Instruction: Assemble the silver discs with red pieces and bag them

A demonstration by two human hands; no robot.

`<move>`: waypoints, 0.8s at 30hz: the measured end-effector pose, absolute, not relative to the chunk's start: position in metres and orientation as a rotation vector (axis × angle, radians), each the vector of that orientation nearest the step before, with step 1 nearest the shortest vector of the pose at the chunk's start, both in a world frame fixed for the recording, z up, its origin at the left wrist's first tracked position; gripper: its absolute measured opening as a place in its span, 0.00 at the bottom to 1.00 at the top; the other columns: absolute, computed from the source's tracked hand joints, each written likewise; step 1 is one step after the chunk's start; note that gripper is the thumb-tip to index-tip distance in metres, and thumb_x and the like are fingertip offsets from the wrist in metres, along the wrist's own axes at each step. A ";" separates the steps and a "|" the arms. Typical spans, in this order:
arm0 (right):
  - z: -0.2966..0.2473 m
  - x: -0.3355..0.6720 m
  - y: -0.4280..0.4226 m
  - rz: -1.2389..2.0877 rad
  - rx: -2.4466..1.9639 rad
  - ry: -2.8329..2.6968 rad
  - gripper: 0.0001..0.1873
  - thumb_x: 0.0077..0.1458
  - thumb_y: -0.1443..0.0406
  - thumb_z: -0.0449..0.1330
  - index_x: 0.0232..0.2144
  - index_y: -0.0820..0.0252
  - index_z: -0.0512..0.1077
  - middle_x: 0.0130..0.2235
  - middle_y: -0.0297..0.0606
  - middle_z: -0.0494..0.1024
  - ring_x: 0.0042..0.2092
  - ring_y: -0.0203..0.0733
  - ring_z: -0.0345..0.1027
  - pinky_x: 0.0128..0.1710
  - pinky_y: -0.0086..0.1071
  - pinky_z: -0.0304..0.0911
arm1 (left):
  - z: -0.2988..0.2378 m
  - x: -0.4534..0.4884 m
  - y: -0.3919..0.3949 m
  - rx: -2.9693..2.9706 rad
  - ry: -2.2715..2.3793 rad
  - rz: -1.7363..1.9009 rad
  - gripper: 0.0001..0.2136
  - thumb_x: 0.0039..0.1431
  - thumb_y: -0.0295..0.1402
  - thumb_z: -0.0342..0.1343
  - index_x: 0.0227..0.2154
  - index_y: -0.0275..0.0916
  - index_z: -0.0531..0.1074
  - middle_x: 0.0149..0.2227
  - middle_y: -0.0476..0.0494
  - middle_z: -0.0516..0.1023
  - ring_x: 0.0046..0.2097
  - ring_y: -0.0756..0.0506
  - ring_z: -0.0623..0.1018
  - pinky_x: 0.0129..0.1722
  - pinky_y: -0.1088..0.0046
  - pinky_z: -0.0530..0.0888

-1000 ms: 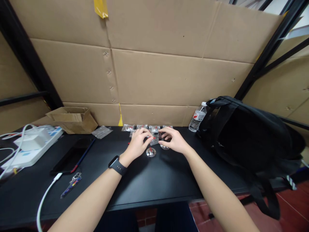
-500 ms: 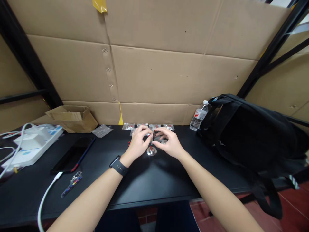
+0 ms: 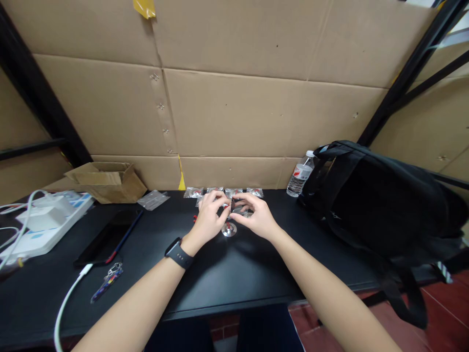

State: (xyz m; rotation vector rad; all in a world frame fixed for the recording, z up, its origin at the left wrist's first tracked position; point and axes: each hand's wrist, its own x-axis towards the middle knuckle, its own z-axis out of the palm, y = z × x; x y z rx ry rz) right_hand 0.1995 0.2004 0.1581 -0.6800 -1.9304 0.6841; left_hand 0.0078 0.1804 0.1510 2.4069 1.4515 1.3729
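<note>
A shiny round metal disc (image 3: 232,205), like a small finger cymbal, is held up edge-on between both hands. My left hand (image 3: 210,215), with a dark watch (image 3: 179,253) at its wrist, is closed with thumb and fingertips at the disc's left side. My right hand (image 3: 258,217) is curled, its thumb and forefinger pinching the disc's edge. Just below them a finger cymbal (image 3: 229,230) with a red cord at its centre lies on the black table. Another bit of red cord (image 3: 195,218) shows beside my left hand. Fingers partly hide the things behind them.
Several small clear packets (image 3: 254,192) line the back of the table. At left are an open cardboard box (image 3: 110,183), a flat plastic bag (image 3: 153,200), a power strip (image 3: 47,230), a phone (image 3: 108,237) and a keychain (image 3: 106,282). A water bottle (image 3: 299,176) and black backpack (image 3: 381,210) stand right.
The view has shifted slightly. Both hands stay together around the disc, which has turned a little and now looks brighter.
</note>
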 end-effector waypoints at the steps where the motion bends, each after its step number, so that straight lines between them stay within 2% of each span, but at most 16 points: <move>1: 0.158 0.199 0.201 0.694 -0.683 -1.925 0.25 0.52 0.61 0.70 0.52 0.53 0.72 0.53 0.43 0.78 0.48 0.48 0.78 0.42 0.36 0.75 | 0.151 0.008 0.180 2.411 1.458 1.375 0.05 0.64 0.30 0.54 0.38 0.43 0.74 0.47 0.42 0.74 0.52 0.39 0.72 0.53 0.58 0.67; 11: 0.157 0.195 0.198 0.966 -0.619 -1.783 0.24 0.51 0.60 0.71 0.49 0.55 0.73 0.50 0.43 0.79 0.50 0.48 0.78 0.43 0.36 0.78 | 0.154 0.009 0.174 2.520 1.562 1.452 0.05 0.63 0.30 0.56 0.39 0.43 0.76 0.46 0.41 0.73 0.52 0.38 0.71 0.49 0.59 0.65; 24: 0.164 0.194 0.191 1.074 -0.676 -1.696 0.22 0.48 0.58 0.73 0.45 0.57 0.76 0.49 0.44 0.80 0.49 0.49 0.78 0.45 0.40 0.79 | 0.156 0.014 0.167 2.587 1.695 1.501 0.06 0.63 0.30 0.55 0.39 0.44 0.77 0.47 0.39 0.74 0.52 0.36 0.69 0.50 0.54 0.63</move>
